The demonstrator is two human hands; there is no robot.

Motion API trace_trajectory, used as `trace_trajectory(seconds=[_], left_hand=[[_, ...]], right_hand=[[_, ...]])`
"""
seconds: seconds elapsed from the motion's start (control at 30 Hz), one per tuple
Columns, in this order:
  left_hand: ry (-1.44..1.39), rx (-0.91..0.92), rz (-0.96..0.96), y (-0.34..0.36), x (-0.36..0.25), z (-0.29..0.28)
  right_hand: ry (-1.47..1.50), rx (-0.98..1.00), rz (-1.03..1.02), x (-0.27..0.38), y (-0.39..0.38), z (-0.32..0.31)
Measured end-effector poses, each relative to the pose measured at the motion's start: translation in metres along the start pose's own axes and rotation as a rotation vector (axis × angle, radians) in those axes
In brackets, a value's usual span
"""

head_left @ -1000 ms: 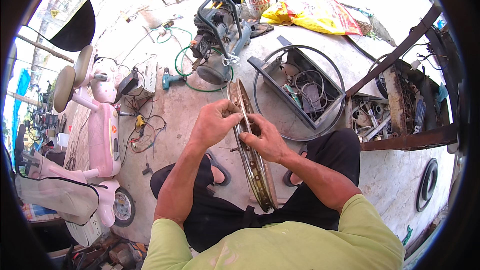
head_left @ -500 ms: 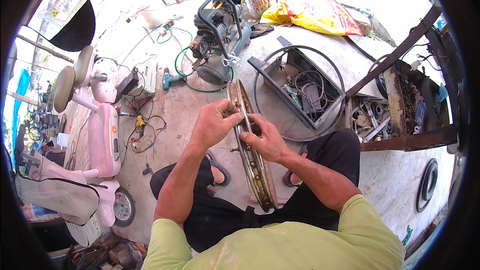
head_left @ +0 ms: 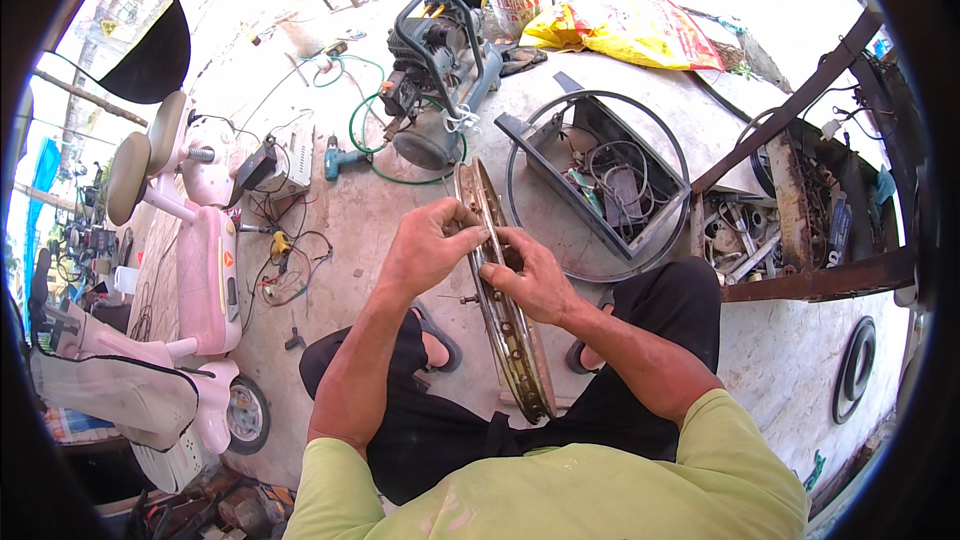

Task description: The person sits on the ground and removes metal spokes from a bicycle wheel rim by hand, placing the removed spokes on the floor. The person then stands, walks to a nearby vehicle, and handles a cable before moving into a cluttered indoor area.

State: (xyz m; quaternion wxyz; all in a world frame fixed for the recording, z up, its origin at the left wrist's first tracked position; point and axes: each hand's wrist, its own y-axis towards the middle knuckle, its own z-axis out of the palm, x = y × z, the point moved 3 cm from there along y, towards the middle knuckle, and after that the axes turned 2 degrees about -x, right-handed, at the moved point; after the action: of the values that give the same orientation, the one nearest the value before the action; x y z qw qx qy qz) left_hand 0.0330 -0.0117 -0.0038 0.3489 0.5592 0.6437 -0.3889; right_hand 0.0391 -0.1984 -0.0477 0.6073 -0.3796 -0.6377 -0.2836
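Note:
A worn metal wheel rim [head_left: 508, 342] stands on edge between my knees, its side toward my legs and its channel with a row of holes facing up. My left hand [head_left: 425, 248] closes on the rim's upper left edge, thumb and fingers pinched together there. Whether a small part sits in that pinch cannot be seen. My right hand [head_left: 530, 278] grips the opposite edge, thumb across the channel and fingertips partly hidden behind. Below my left hand a thin bolt-like axle end [head_left: 462, 299] sticks out of the rim's left side.
Ahead stands an air compressor [head_left: 440, 80] with a green hose. A teal cordless drill [head_left: 342, 158] lies left of it. To the right are a metal frame box of cables [head_left: 610, 180] inside a large hoop and a rusty parts rack [head_left: 810, 285]. A pink scooter [head_left: 208, 280] stands left.

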Motion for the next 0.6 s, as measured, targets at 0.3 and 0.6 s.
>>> trace_trajectory(seconds=[0.3,0.6], left_hand=[[0.053,-0.001,-0.018,-0.0008,-0.0013,-0.0009],[0.009,0.009,0.007,-0.001,0.0004,0.0007]], right_hand=[[0.026,0.004,0.01,-0.0005,-0.0008,0.0003],[0.046,0.027,0.031,-0.0016,-0.0014,-0.0005]])
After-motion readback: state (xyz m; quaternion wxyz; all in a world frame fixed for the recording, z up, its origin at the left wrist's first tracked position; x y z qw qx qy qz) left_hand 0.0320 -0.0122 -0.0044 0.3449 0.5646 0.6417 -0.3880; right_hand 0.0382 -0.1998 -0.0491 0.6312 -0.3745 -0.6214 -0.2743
